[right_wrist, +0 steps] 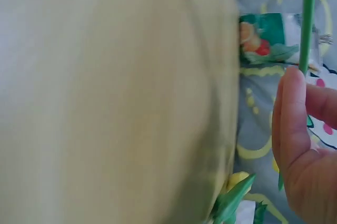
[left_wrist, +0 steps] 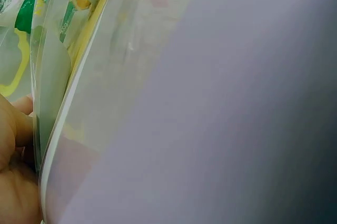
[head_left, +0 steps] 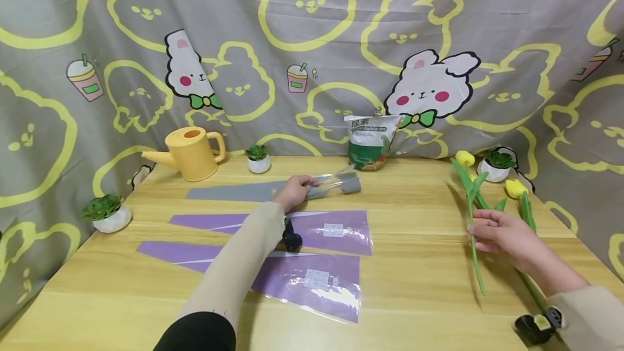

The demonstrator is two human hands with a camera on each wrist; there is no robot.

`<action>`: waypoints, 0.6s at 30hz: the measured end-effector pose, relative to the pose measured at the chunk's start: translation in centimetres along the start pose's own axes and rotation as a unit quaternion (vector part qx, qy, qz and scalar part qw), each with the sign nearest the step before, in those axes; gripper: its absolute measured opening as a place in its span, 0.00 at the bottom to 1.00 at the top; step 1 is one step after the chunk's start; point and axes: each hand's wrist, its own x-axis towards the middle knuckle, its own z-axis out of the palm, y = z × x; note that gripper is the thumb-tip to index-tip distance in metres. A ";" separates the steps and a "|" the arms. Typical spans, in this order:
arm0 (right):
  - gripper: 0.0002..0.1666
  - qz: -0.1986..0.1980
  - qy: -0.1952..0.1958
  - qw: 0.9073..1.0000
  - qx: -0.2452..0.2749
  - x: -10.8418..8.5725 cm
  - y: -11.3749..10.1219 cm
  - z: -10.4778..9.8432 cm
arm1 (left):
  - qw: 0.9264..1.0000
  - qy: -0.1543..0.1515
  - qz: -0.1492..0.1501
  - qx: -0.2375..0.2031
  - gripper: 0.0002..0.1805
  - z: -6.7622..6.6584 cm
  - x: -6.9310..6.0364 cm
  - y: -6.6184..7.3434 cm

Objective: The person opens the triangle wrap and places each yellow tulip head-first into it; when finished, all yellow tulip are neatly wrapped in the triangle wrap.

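My left hand (head_left: 292, 193) pinches the grey see-through flower sleeve (head_left: 229, 193) near its wide right end, which bends up off the table. In the left wrist view, its fingers (left_wrist: 16, 129) grip the sleeve's edge; purple film fills most of that view. Two purple flower sleeves (head_left: 353, 234) with white labels lie flat below the forearm. My right hand (head_left: 507, 240) holds a yellow tulip (head_left: 465, 158) by its green stem (right_wrist: 307, 18), thumb and fingers pinching it, bloom pointing away. Another yellow tulip (head_left: 514, 188) lies beside that hand, partly hidden by it.
A yellow watering can (head_left: 195, 156) stands at the back left. Small potted succulents (head_left: 259, 160) stand along the back and left edges, one (head_left: 496, 166) behind the tulips. A green-white bag (head_left: 371, 142) leans against the patterned curtain (head_left: 331, 26). Wooden tabletop (head_left: 414, 264) lies between the hands.
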 end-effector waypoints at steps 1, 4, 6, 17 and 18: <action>0.31 -0.008 0.002 0.999 0.035 0.1 -0.2 -0.1 | 1.000 0.002 0.002 -0.001 0.17 0.0 0.0 -0.1; 0.17 -0.039 0.009 0.988 0.146 0.5 -0.8 -0.1 | 1.000 0.010 0.008 -0.005 0.16 0.1 0.2 -0.4; 0.12 -0.062 0.009 0.977 0.202 0.7 -1.3 0.1 | 1.000 0.016 0.015 -0.004 0.16 0.1 0.2 -0.6; 0.10 -0.117 0.073 0.907 0.399 2.5 -3.4 3.7 | 0.999 0.033 0.025 0.001 0.13 0.1 0.1 -0.7; 0.10 -0.117 0.081 0.899 0.413 2.7 -3.5 4.0 | 0.999 0.037 0.027 0.001 0.12 0.1 0.1 -0.7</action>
